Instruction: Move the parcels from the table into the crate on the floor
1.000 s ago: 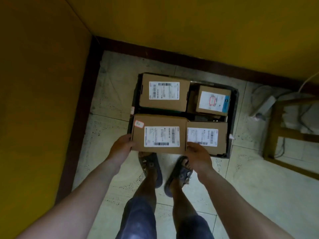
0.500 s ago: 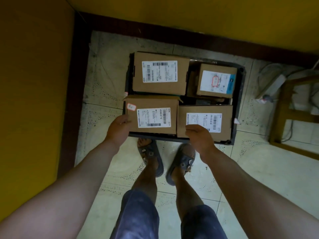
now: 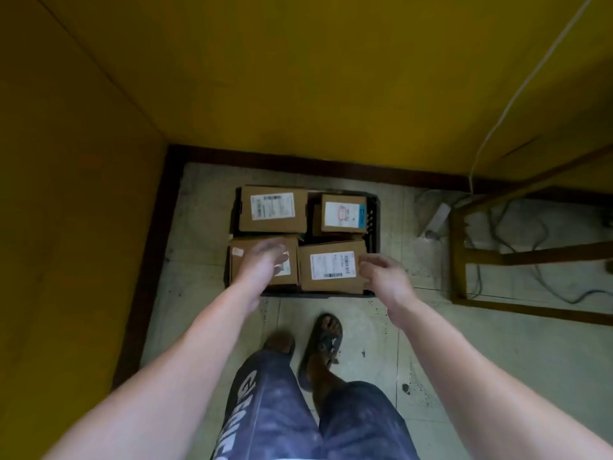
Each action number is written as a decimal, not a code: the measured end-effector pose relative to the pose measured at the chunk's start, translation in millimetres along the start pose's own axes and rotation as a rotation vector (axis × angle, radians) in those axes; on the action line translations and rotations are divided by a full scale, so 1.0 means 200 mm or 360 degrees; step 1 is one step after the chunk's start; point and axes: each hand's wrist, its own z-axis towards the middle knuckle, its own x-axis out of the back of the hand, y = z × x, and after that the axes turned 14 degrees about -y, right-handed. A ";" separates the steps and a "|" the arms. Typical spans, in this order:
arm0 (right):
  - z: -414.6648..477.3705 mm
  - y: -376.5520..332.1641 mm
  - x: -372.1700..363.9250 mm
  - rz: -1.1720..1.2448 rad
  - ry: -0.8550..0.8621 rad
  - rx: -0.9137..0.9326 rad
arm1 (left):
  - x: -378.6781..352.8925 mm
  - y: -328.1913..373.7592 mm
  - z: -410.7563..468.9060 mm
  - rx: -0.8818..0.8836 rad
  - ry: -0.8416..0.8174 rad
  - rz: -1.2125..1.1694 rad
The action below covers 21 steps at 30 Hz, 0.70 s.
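A black crate [image 3: 373, 224] stands on the floor in the corner, filled with several brown cardboard parcels with white labels. The near-left parcel [image 3: 243, 270] lies in the crate, partly hidden by my left hand [image 3: 265, 263], which hovers above it with relaxed fingers and holds nothing. The near-right parcel [image 3: 331, 270] lies beside it, slightly tilted. My right hand [image 3: 384, 277] is at that parcel's right edge, fingers loosely bent, empty. A far-left parcel [image 3: 272, 209] and a far-right parcel [image 3: 343, 214] fill the back of the crate.
Yellow walls with a dark skirting board [image 3: 298, 161] close the corner behind and left of the crate. A wooden table frame [image 3: 459, 254] stands to the right, with a power strip [image 3: 436, 220] and cables on the tiles. My feet in sandals [image 3: 323, 343] stand before the crate.
Both hands have let go of the near-left parcel, which now lies in the crate. The hands have lifted away and my view has risen as I straighten up.
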 end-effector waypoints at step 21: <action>-1.39 0.19 1.07 0.0692 0.0786 0.0759 | -1.54 0.55 -0.83 -0.0534 -0.0919 0.0530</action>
